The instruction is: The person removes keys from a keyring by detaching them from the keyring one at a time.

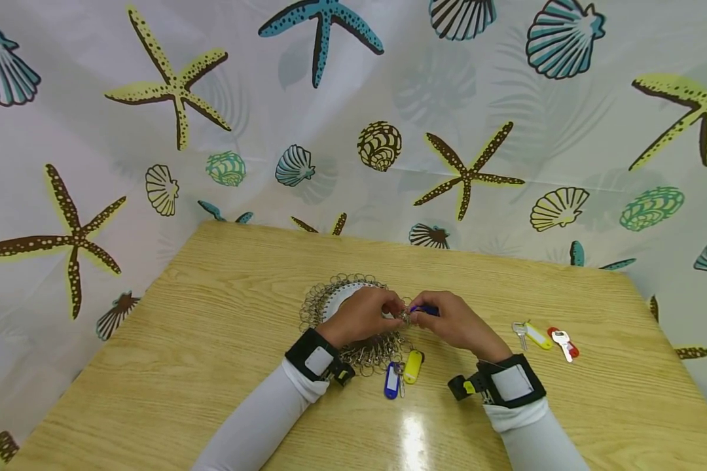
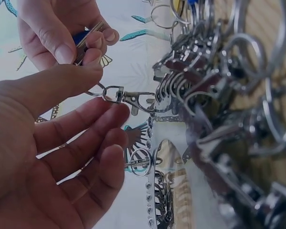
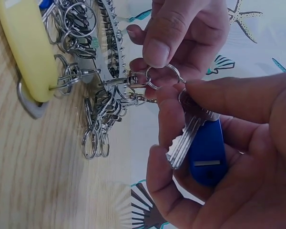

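Note:
My left hand [image 1: 362,314] pinches a split key ring [image 3: 163,76] between thumb and fingers. The ring hangs from a swivel clasp [image 2: 126,98] at the edge of a round metal holder [image 1: 334,302] lined with many clasps and rings. Close on the right, my right hand [image 1: 453,322] pinches a silver key [image 3: 193,131] near its head, beside the left hand's ring. A blue key tag [image 3: 207,155] lies with the key inside the curled fingers. Whether the key is threaded on the ring is hidden by the fingertips.
In front of the holder lie a blue tag [image 1: 391,381] with a key and a yellow tag [image 1: 413,366]. Farther right on the wooden table [image 1: 241,392] are a key with a pale yellow tag [image 1: 538,335] and a key [image 1: 563,345] over a red tag. Patterned cloth [image 1: 353,98] hangs behind.

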Action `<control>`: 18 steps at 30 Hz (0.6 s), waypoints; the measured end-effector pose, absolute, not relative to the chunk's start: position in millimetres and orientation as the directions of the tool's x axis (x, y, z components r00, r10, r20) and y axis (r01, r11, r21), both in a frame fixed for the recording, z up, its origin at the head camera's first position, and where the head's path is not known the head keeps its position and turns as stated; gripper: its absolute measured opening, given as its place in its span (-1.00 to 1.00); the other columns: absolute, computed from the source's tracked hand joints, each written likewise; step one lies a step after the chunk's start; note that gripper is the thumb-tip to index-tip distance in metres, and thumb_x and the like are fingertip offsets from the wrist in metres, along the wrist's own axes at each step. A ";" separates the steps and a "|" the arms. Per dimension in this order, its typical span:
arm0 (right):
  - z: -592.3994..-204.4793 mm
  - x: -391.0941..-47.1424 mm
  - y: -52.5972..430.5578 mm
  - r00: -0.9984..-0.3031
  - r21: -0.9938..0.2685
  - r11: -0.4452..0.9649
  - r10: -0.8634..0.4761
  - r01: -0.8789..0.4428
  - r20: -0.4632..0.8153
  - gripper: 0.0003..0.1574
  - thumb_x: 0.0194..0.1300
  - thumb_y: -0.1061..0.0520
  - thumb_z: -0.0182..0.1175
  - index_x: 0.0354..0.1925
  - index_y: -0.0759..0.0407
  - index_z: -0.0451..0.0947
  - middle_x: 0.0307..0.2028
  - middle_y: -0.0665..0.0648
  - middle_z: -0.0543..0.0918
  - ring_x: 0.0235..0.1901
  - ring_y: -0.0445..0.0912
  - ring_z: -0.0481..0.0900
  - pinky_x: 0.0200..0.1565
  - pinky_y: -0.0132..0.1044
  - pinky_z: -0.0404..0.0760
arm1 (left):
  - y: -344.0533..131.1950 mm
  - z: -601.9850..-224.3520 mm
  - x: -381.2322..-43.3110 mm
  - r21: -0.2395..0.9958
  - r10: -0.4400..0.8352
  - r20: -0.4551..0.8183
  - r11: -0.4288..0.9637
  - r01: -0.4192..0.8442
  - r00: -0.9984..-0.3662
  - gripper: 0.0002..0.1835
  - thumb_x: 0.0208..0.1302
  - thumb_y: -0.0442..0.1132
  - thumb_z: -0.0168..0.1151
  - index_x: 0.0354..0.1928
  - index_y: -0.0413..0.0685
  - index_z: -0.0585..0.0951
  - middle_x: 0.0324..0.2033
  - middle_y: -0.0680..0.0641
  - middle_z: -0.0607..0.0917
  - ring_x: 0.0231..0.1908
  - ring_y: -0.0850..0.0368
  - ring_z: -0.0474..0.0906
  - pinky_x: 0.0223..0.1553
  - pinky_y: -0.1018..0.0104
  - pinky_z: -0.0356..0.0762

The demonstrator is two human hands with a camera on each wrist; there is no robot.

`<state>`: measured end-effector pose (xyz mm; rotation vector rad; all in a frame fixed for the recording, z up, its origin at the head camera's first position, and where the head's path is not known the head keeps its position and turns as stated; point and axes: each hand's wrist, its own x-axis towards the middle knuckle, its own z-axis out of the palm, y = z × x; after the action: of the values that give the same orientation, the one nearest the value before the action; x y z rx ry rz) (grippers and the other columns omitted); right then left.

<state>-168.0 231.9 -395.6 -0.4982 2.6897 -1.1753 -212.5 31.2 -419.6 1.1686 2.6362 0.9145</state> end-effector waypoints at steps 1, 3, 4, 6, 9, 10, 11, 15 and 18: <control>-395.6 -167.8 231.7 -0.930 -0.737 0.632 -0.368 -0.241 -0.012 -0.84 0.39 0.18 0.15 -0.15 0.23 0.62 -0.27 0.17 0.62 -0.39 -0.04 0.47 -0.35 -0.24 0.47 | 30.9 -419.6 -212.2 0.567 0.704 0.125 0.528 0.633 -0.699 -0.76 0.22 -0.17 0.34 -0.09 -0.06 0.68 -0.21 -0.01 0.72 -0.18 0.12 0.66 -0.18 0.36 0.60; -395.8 -167.5 231.5 -0.927 -0.737 0.627 -0.375 -0.253 -0.001 -0.85 0.39 0.19 0.15 -0.15 0.23 0.61 -0.27 0.18 0.62 -0.39 -0.05 0.47 -0.36 -0.24 0.48 | 30.8 -419.5 -211.8 0.564 0.704 0.119 0.533 0.631 -0.700 -0.77 0.22 -0.16 0.34 -0.10 -0.05 0.69 -0.21 0.00 0.73 -0.18 0.12 0.66 -0.18 0.35 0.60; -395.9 -167.4 231.4 -0.925 -0.737 0.625 -0.380 -0.259 0.003 -0.85 0.39 0.19 0.15 -0.15 0.23 0.61 -0.28 0.17 0.62 -0.40 -0.05 0.47 -0.36 -0.24 0.48 | 30.9 -419.6 -211.7 0.563 0.706 0.120 0.531 0.633 -0.699 -0.77 0.22 -0.16 0.34 -0.10 -0.04 0.69 -0.21 0.00 0.73 -0.18 0.12 0.66 -0.18 0.36 0.60; -396.0 -167.4 231.1 -0.924 -0.737 0.623 -0.382 -0.263 0.007 -0.86 0.39 0.20 0.15 -0.16 0.22 0.60 -0.29 0.16 0.61 -0.41 -0.06 0.46 -0.37 -0.23 0.47 | 30.9 -419.5 -211.5 0.562 0.708 0.127 0.525 0.639 -0.694 -0.77 0.24 -0.14 0.32 -0.11 -0.03 0.69 -0.21 0.01 0.73 -0.19 0.14 0.66 -0.20 0.36 0.60; -395.9 -167.8 231.0 -0.928 -0.733 0.630 -0.373 -0.258 0.006 -0.88 0.39 0.19 0.15 -0.17 0.18 0.61 -0.31 0.12 0.60 -0.42 -0.06 0.45 -0.37 -0.23 0.45 | 31.1 -419.4 -211.4 0.562 0.712 0.139 0.515 0.647 -0.688 -0.78 0.25 -0.11 0.31 -0.11 -0.01 0.69 -0.22 0.02 0.72 -0.19 0.15 0.65 -0.20 0.36 0.59; -395.8 -168.0 230.9 -0.929 -0.731 0.632 -0.369 -0.256 0.006 -0.88 0.39 0.19 0.15 -0.17 0.17 0.61 -0.31 0.10 0.60 -0.42 -0.06 0.45 -0.37 -0.23 0.45 | 31.2 -419.3 -211.4 0.562 0.713 0.143 0.513 0.649 -0.687 -0.79 0.25 -0.11 0.31 -0.12 0.00 0.68 -0.22 0.02 0.72 -0.19 0.15 0.64 -0.20 0.36 0.59; -395.7 -168.0 230.9 -0.931 -0.730 0.634 -0.366 -0.255 0.008 -0.89 0.39 0.19 0.15 -0.18 0.17 0.61 -0.31 0.09 0.60 -0.42 -0.05 0.44 -0.37 -0.23 0.44 | 31.2 -419.3 -211.5 0.562 0.713 0.148 0.509 0.651 -0.685 -0.80 0.25 -0.11 0.31 -0.14 0.01 0.68 -0.23 0.03 0.71 -0.19 0.15 0.64 -0.20 0.36 0.58; -396.4 -168.7 230.9 -0.930 -0.728 0.633 -0.367 -0.264 0.018 -0.89 0.38 0.20 0.15 -0.18 0.17 0.61 -0.30 0.08 0.61 -0.41 -0.06 0.45 -0.37 -0.23 0.44 | 32.0 -419.0 -211.3 0.554 0.713 0.160 0.507 0.660 -0.683 -0.81 0.21 -0.15 0.35 -0.16 0.01 0.64 -0.24 0.02 0.69 -0.18 0.14 0.62 -0.18 0.35 0.57; -397.2 -168.9 230.9 -0.929 -0.733 0.626 -0.371 -0.265 0.019 -0.88 0.39 0.20 0.14 -0.17 0.18 0.61 -0.29 0.08 0.62 -0.41 -0.07 0.46 -0.36 -0.23 0.45 | 32.9 -418.7 -210.2 0.554 0.711 0.163 0.507 0.660 -0.684 -0.79 0.20 -0.17 0.35 -0.13 -0.01 0.63 -0.23 0.01 0.69 -0.18 0.13 0.61 -0.16 0.35 0.57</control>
<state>-168.9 230.9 -397.2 -0.5330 2.7108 -1.1889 -210.2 32.9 -418.7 1.2097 2.6523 0.9180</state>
